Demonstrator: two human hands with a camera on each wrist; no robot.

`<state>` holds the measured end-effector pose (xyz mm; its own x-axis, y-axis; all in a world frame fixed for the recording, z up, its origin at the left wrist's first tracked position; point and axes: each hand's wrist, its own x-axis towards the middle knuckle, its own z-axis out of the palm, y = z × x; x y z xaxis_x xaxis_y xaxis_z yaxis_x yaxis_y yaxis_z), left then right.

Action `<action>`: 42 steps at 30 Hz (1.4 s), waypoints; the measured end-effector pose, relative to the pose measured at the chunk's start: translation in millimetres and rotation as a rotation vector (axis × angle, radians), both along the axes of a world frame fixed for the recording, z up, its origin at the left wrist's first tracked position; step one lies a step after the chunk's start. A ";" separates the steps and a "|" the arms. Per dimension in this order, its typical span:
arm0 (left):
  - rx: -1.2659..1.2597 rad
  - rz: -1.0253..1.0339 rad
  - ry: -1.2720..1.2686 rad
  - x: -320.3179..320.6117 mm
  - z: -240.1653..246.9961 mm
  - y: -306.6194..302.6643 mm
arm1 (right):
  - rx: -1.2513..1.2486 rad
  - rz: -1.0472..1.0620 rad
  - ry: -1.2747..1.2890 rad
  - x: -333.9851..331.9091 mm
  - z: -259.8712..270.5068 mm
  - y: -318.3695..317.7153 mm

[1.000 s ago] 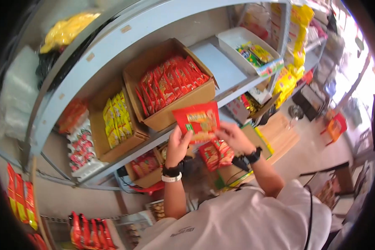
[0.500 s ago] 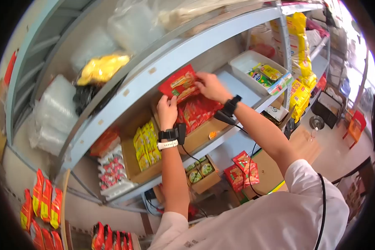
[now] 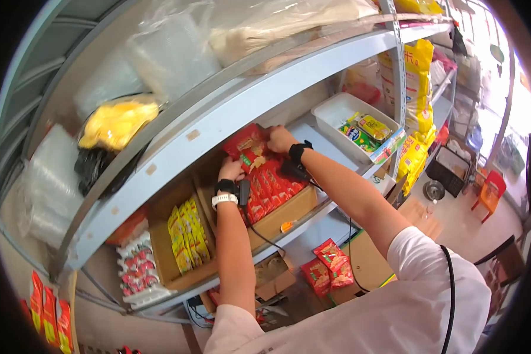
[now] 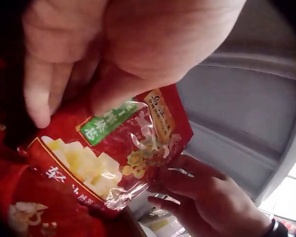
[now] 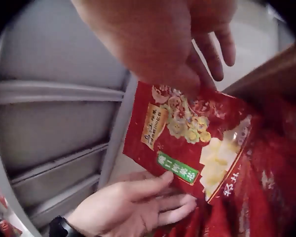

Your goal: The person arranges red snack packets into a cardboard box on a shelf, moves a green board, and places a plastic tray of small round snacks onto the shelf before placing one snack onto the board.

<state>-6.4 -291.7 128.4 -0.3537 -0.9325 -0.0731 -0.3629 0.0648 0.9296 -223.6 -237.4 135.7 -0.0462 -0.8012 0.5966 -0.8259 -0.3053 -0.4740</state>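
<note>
A red snack packet (image 3: 245, 143) with a green label is held between both hands at the back of a cardboard box (image 3: 286, 217). My left hand (image 3: 231, 170) pinches its near left edge; the thumb lies over the printed face in the right wrist view. At the opposite edge, my right hand (image 3: 282, 140) grips the packet, its fingertips partly hidden behind it in the left wrist view. Below the hands, rows of matching red packets (image 3: 271, 189) stand in the box. The held packet overlaps their upper ends.
Left of this box stands another box with yellow packets (image 3: 187, 236). A white tray (image 3: 324, 112) with green and yellow packs sits to the right. The upper shelf beam (image 3: 218, 127) runs close above the hands. Loose red packets (image 3: 330, 265) lie lower down.
Both hands have carried the red packet from in front of the shelf up over the box, then lowered it toward the packets at the back. The head view has shifted too.
</note>
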 end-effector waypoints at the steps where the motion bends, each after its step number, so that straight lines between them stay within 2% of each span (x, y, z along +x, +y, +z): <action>1: -0.065 0.068 -0.170 -2.5 6.6 9.0 | 0.033 -0.025 -0.031 1.8 -4.2 -2.7; 3: -0.100 0.045 -0.105 -8.2 10.9 14.0 | 0.043 -0.058 0.018 3.7 -15.3 -13.1; 4: -0.107 0.046 -0.077 -6.4 10.4 13.0 | 0.050 -0.053 -0.048 7.1 -13.7 -7.9; 5: -0.149 0.089 -0.339 -6.3 11.0 8.9 | -0.077 -0.086 -0.011 12.4 -9.1 2.0; 6: -0.212 -0.006 -0.292 -3.2 4.7 2.9 | 0.032 -0.061 -0.026 12.0 -4.3 6.5; 7: -0.107 0.043 -0.103 -5.6 3.5 6.8 | 0.032 -0.074 -0.042 9.8 -12.3 2.2; 8: -0.101 0.145 -0.099 -10.5 5.2 14.3 | 0.027 -0.060 -0.055 10.3 -15.1 3.8; 10: -0.105 0.154 -0.049 -17.6 15.6 38.5 | 0.074 -0.049 -0.062 15.3 -7.9 16.8; 13: -0.075 -0.119 -0.413 -9.6 9.8 14.4 | 0.149 -0.042 0.094 18.5 -13.2 13.5; 16: -0.184 -0.177 -0.310 -8.1 -4.5 9.8 | 0.276 -0.085 0.358 23.9 -0.8 29.2; 17: -0.095 -0.183 -0.363 -5.8 -1.4 7.6 | 0.233 -0.083 0.363 24.3 -3.7 27.2; 20: -0.183 -0.220 -0.238 -3.1 -17.4 -7.4 | -0.007 -0.088 0.472 25.4 -9.6 23.7; 23: -0.120 -0.219 -0.291 -1.9 -7.0 -1.1 | 0.209 0.123 0.398 28.1 -1.2 20.4; 27: -0.132 -0.172 -0.234 -0.1 -25.0 -16.6 | 0.247 0.060 0.487 27.1 0.6 26.7; 32: -0.091 -0.176 -0.196 -1.0 -20.0 -15.8 | 0.221 0.078 0.493 25.5 -5.2 23.0; 33: -0.110 -0.132 -0.090 -6.8 -15.5 0.7 | 0.189 0.098 0.480 25.8 -5.1 25.2; 36: -0.094 -0.118 -0.051 -8.0 -15.7 3.1 | 0.367 0.047 0.595 29.6 5.2 23.3; 37: -0.018 -0.260 -0.166 -1.2 -11.7 -7.6 | 0.340 0.042 0.588 30.7 5.2 17.7; 38: 0.003 -0.220 -0.173 0.8 -16.9 -13.9 | 0.458 0.073 0.621 29.8 9.2 8.9; 40: -0.034 -0.193 -0.176 1.2 -19.2 -13.3 | 0.329 0.167 0.558 28.7 13.2 1.7; 42: -0.071 -0.192 -0.159 1.1 -17.3 -6.1 | 0.406 0.237 0.548 28.9 17.4 -29.2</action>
<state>-5.3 -297.8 111.1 -0.5140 -0.8542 -0.0786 -0.4790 0.2098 0.8524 -194.8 -266.6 153.1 0.3765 -0.9162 0.1373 -0.9111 -0.3930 -0.1245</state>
